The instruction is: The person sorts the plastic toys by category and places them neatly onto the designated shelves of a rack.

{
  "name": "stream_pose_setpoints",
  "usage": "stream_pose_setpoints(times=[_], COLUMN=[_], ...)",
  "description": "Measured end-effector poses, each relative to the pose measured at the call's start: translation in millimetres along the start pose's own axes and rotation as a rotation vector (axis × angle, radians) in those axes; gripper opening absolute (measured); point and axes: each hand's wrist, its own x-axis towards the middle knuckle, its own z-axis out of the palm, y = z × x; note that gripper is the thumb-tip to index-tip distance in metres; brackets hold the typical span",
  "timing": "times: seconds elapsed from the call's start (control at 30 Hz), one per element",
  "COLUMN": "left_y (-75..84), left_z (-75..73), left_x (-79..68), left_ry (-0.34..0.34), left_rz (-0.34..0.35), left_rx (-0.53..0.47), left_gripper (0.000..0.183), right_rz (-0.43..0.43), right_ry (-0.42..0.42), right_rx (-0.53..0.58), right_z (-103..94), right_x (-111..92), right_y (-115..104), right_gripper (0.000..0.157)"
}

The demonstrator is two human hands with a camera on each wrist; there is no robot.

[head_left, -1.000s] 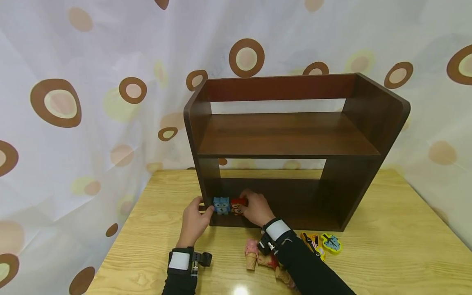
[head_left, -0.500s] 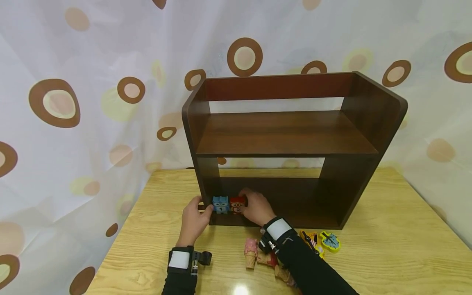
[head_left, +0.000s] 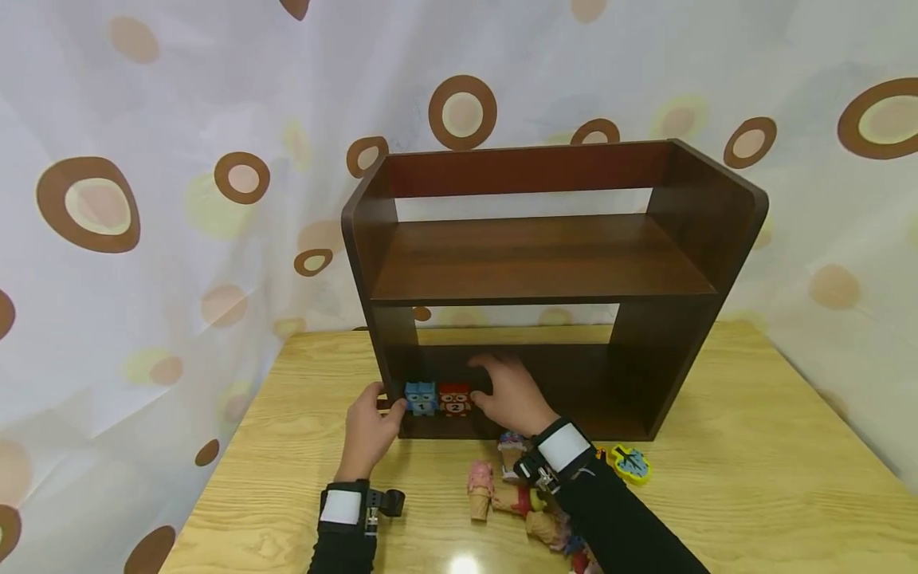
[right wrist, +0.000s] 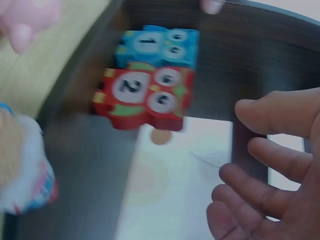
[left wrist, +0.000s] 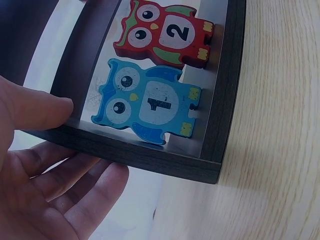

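A blue owl block marked 1 and a red owl block marked 2 stand upright side by side at the left end of the lower shelf. My left hand holds the left side panel of the dark brown bookshelf, with the thumb inside the panel and the other fingers outside it. Just right of the red owl, my right hand is spread and holds nothing. In the right wrist view its fingers are apart from the red owl.
Ice-cream cone toys, among them a pink one, lie on the wooden table before the bookshelf. A yellow-edged tree toy lies further right. The right sleeve hides part of the pile.
My right hand has let go of the red owl and moved slightly right, its fingers opening. The red owl stays beside the blue one. My left hand keeps its place on the side panel.
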Motion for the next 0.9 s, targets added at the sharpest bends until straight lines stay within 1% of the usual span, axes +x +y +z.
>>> stream_pose_setpoints(times=[0.2, 0.37, 0.6, 0.77, 0.9], left_y=[0.1, 0.9, 2.6, 2.4, 1.3], left_z=[-0.4, 0.1, 3.1, 3.7, 3.7], left_x=[-0.2, -0.4, -0.8, 0.2, 1.3], left_ry=[0.009, 0.009, 0.002, 0.009, 0.022], left_rz=[-0.009, -0.013, -0.019, -0.016, -0.021], left_rx=[0.005, 0.008, 0.004, -0.001, 0.004], left_gripper=[0.031, 0.031, 0.031, 0.031, 0.030], right_rz=[-0.086, -0.111, -0.112, -0.076, -0.043], right_ry=[-0.004, -0.014, -0.021, -0.066, -0.061], right_rx=[-0.050, -0.076, -0.127, -0.167, -0.192], right_z=[-30.4, -54.8, -80.0, -94.7, -105.8], right_x=[-10, -17, -35, -51, -61], right_y=[-5, -11, -13, -2, 11], right_gripper=[0.038, 0.036, 0.034, 0.034, 0.033])
